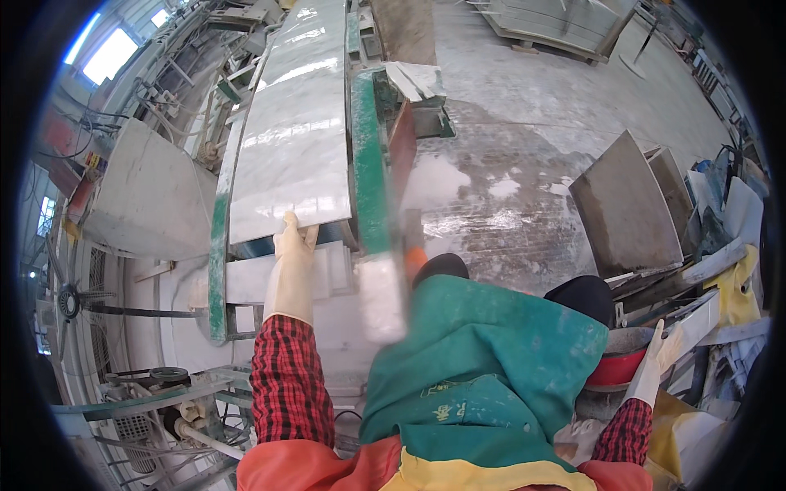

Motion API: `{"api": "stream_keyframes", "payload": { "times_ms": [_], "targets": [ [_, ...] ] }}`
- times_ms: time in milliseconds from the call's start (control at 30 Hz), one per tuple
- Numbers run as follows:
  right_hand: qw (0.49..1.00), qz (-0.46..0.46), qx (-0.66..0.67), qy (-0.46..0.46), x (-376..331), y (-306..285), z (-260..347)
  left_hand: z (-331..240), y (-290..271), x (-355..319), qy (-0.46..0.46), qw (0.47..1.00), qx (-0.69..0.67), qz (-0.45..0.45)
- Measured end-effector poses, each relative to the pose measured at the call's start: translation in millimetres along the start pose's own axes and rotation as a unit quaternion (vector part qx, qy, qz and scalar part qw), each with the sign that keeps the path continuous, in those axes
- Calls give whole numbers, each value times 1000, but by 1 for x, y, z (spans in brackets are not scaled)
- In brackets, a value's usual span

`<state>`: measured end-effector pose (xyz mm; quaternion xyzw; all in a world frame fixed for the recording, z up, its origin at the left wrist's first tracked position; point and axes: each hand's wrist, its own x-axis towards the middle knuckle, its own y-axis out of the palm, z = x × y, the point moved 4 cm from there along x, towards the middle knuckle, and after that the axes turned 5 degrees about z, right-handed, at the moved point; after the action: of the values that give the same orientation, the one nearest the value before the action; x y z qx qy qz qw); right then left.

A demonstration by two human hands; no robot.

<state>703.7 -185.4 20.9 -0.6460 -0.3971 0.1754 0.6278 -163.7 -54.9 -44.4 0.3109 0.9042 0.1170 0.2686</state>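
Where the view bends toward its left rim: a big pale stone block (151,200) with a rounded corner and a matt, dusty face leans beside grey pipework and a round fan grille (70,301)
Slab: a long polished white marble slab (291,139), faintly grey-veined and glossy enough to throw back the skylight, lies flat on the machine bed
Frame: green-painted metal rails (368,172) run along both long sides of the slab, chipped and powdered with stone dust
Left hand: the left hand (295,245), in a cream rubber glove over a red-and-black checked sleeve, lies with its fingers spread flat on the near edge of the slab (pressing on it, not clasping it)
Loose pieces: a small white rectangular stone offcut (381,296), rough and blurred, sits just right of that hand, close against the near end of the green rail
Apron: a stiff green apron (483,368) with a yellow band at its lower hem covers the person's front
Floor: wet grey concrete (524,147), streaked with white slurry
Right hand: the right hand (659,352), gloved likewise, hangs well apart from the slab with loose, open fingers, holding nothing, just beside a red tub (616,368)
Far right: flat grey stone panels (626,209) lean upright against a heap of yellow and white sacks
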Motion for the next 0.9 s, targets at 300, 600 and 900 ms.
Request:
{"api": "stream_keyframes", "payload": {
  "times_ms": [300,600,900],
  "targets": [
    [998,-50,-7,-48,-10,-4,17,-2,-1,0,-1,999,-12,41],
    [996,-15,83,-1,-13,-16,16,-9,-39,25,-17,928,302,216],
    [986,29,136,94,-8,-20,-7,-89,-10,-56,182,563,805,49]
  ]
}}
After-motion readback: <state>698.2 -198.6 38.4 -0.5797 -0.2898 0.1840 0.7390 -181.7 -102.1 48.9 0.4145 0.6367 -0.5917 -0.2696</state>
